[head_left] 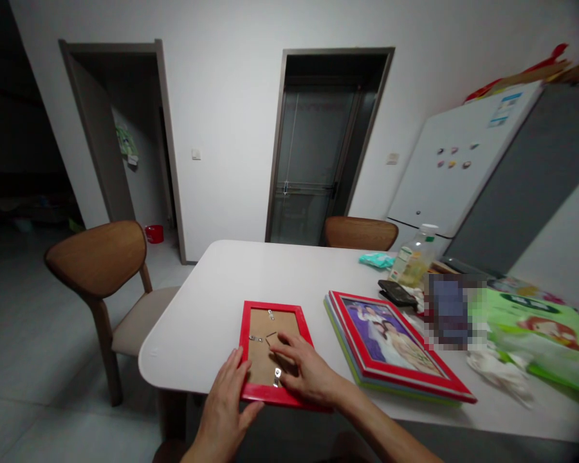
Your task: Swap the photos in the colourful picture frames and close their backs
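A red picture frame lies face down at the near table edge, showing its brown backing board and several small metal clips. My left hand rests against its near left corner. The fingers lie stretched along the left rim and the thumb is spread at the near rim. Over the right half of the backing is my right hand, fingers bent and apart, with nothing visible between them. Its thumb is close to the near metal clip. A stack to the right has a red picture frame on top, holding a photo of people.
On the white table are a dark phone, a plastic bottle, a teal packet, crumpled tissue and a green package. Wooden chairs stand at the left and far side.
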`<move>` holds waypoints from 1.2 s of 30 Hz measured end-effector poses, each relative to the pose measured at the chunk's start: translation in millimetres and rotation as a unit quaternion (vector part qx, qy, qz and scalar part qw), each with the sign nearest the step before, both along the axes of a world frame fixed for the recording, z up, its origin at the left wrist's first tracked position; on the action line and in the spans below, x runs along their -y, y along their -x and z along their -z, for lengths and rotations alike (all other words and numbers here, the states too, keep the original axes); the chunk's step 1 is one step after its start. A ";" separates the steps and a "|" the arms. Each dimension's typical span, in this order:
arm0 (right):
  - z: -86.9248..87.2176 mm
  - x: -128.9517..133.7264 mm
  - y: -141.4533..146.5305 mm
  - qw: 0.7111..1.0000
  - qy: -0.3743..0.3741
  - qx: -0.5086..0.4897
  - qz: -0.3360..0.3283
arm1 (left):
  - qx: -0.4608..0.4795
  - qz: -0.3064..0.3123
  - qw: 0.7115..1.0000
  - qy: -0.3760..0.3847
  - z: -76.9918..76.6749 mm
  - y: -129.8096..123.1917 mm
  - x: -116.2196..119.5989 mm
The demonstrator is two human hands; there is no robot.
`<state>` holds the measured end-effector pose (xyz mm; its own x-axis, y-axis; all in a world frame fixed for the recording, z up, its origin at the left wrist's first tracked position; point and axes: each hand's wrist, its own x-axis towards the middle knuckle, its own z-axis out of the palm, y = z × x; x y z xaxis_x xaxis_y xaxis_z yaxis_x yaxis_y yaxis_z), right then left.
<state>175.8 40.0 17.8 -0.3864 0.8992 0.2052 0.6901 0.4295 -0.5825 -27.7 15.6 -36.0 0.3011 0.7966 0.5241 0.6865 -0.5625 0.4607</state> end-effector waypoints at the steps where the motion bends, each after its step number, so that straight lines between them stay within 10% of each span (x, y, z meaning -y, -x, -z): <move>1: -0.4 0.9 0.3 1.000 0.010 -0.003 -0.014 | -0.007 0.017 1.000 0.013 -4.7 -1.4 -1.8; 10: 13.6 -2.7 14.7 1.000 -0.027 -0.005 0.011 | -0.093 0.027 0.986 0.133 -36.3 -10.8 -3.5; 19: 9.7 -26.5 -21.3 0.977 -0.039 0.094 0.188 | -0.131 0.040 0.970 0.202 -56.7 -8.1 -5.0; 36: 8.2 -33.6 3.3 0.964 -0.096 0.127 0.213 | -0.133 0.025 0.964 0.230 -60.9 -10.2 -3.2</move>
